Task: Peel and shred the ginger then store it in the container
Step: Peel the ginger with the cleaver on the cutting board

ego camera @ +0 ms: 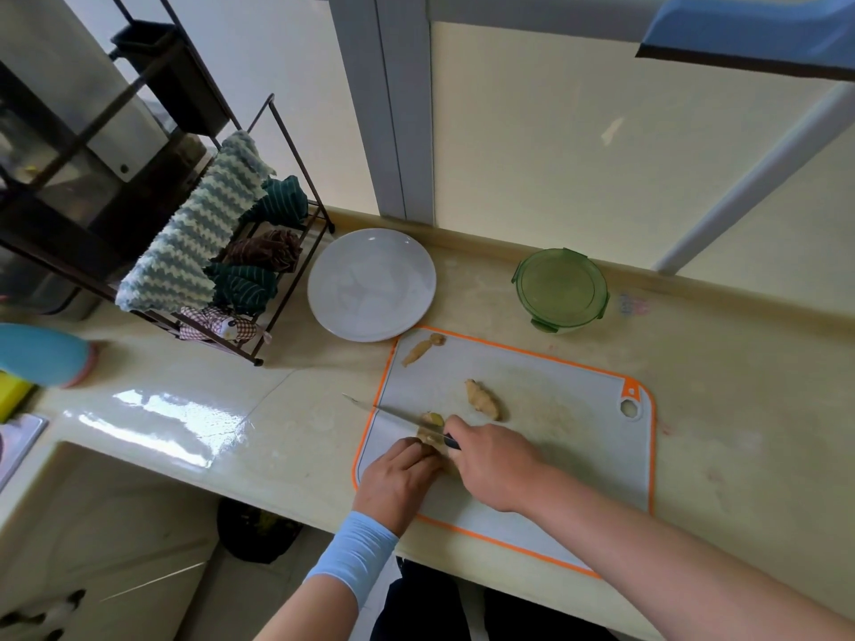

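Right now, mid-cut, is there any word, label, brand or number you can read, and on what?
No text can be read.
Coloured mark right of the container: too blurred to read.
White spot on the orange tab of the board: too small to read.

1. Pale beige countertop (194, 423): seen polished, glossy, glare reflected.
2. White rectangular plastic cutting board with orange rim (569, 437): matt.
3. Round white ceramic plate (370, 284): smooth, softly sheened.
4. Round green translucent plastic container (561, 289): smooth.
5. Slim metal-bladed knife (393, 413): shiny.
6. Teal-and-white zigzag cloth (199, 224): fluffy.
7. Dark metal wire rack (257, 361): matt.
8. Knobbly beige ginger pieces (483, 400): rough.
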### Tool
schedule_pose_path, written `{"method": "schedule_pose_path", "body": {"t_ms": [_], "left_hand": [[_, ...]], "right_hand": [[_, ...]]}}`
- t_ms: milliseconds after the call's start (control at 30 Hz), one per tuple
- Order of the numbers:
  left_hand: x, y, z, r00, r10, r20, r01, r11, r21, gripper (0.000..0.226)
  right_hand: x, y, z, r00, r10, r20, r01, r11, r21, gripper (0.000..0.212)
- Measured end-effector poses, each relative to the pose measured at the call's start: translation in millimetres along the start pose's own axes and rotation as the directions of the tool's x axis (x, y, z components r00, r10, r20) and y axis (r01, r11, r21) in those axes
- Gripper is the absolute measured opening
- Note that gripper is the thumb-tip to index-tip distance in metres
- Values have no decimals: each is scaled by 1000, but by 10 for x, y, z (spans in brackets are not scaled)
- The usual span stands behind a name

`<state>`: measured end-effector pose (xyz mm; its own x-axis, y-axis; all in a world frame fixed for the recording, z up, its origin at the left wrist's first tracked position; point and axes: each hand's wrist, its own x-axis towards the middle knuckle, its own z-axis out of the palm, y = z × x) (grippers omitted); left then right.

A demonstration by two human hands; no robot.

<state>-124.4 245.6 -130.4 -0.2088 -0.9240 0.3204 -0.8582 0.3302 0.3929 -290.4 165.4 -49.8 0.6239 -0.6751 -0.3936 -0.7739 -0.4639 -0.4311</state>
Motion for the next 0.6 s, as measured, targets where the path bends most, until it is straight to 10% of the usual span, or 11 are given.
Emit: {"method": "schedule_pose_path", "body": {"t_ms": [600], "left_hand": [[-20,12,32,1000,-12,-18,12,1000,8,10]], "right_hand": [[39,35,0,998,-51,40,51,999,-8,19]]}}
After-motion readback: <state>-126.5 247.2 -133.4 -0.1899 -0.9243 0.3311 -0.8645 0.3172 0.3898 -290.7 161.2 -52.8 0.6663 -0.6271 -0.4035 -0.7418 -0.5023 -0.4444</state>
